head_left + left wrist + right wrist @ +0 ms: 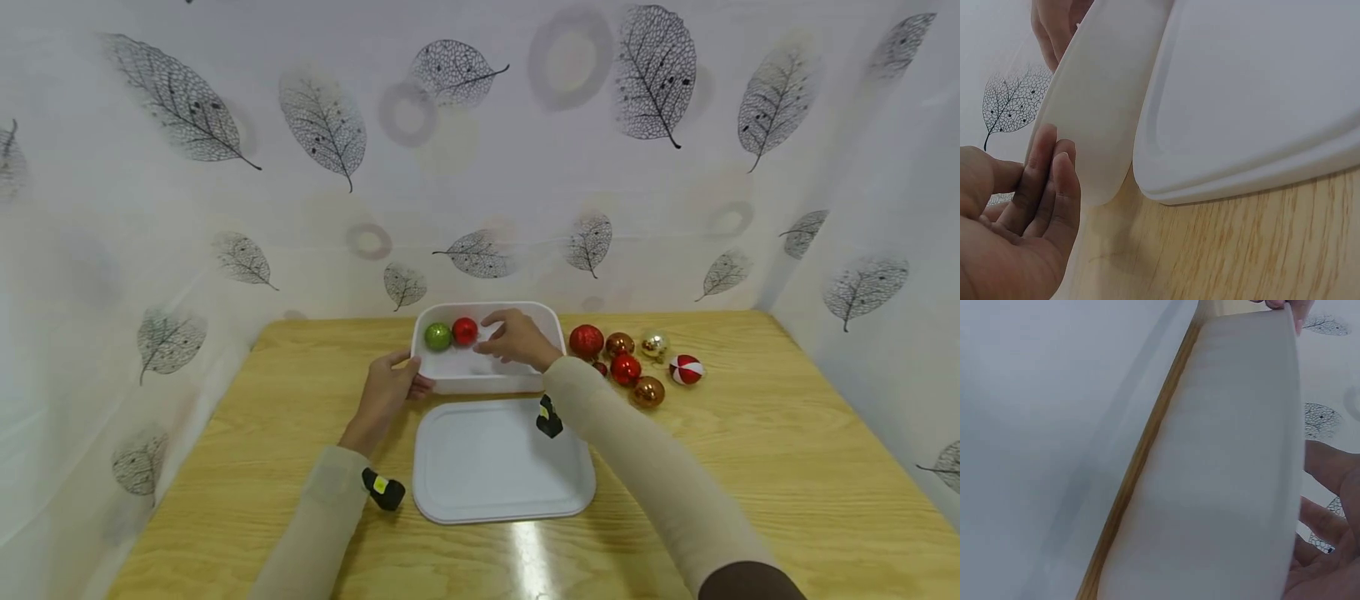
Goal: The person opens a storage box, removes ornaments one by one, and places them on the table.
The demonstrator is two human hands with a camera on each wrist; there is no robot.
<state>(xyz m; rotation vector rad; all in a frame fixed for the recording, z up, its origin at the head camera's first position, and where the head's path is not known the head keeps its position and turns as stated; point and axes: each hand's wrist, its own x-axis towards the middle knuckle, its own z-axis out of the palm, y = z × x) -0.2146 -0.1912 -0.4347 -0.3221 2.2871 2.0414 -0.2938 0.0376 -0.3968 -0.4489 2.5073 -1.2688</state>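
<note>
A white plastic box stands near the back edge of the table with a green glittery Christmas bauble and a red bauble inside, on its left side. My left hand holds the box's front left corner, thumb at the rim and fingertips against the outer wall, as the left wrist view also shows. Over the box's right half is my right hand, thumb and fingers apart, pointing toward the red bauble with nothing visible between them. In the right wrist view the front wall hides part of this hand.
In front of the box lies a flat white lid. Right of the box sits a group of several baubles: a glittery red one, a shiny red one, copper ones, a gold one and a red-and-white one. A leaf-print curtain hangs behind.
</note>
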